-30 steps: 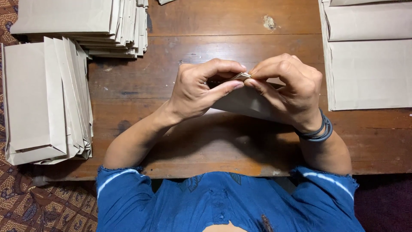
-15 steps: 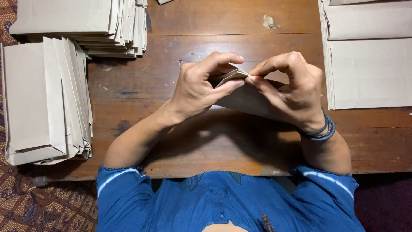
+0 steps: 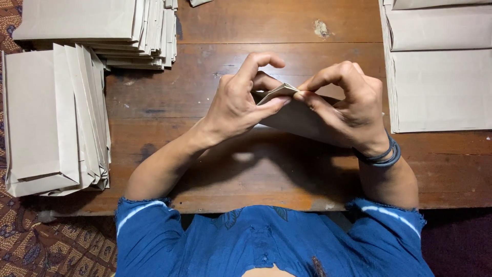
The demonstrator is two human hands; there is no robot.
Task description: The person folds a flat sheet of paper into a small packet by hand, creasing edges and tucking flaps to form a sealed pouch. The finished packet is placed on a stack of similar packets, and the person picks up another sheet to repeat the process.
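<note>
Hands, left (image 3: 241, 102) and right (image 3: 348, 105), together pinch a folded paper bag (image 3: 287, 115) above the table (image 3: 266, 169).

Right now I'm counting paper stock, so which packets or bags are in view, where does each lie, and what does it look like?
Folded paper bag: pinched between left hand and right hand, plain grey-brown, no label seen.
Left stack: table's left edge, flat rectangular bags, fanned.
Top-left stack: far corner, same bags, overlapping.
Right sheets: table's right side, larger flat pieces, same colour.
No signs or screens.
</note>
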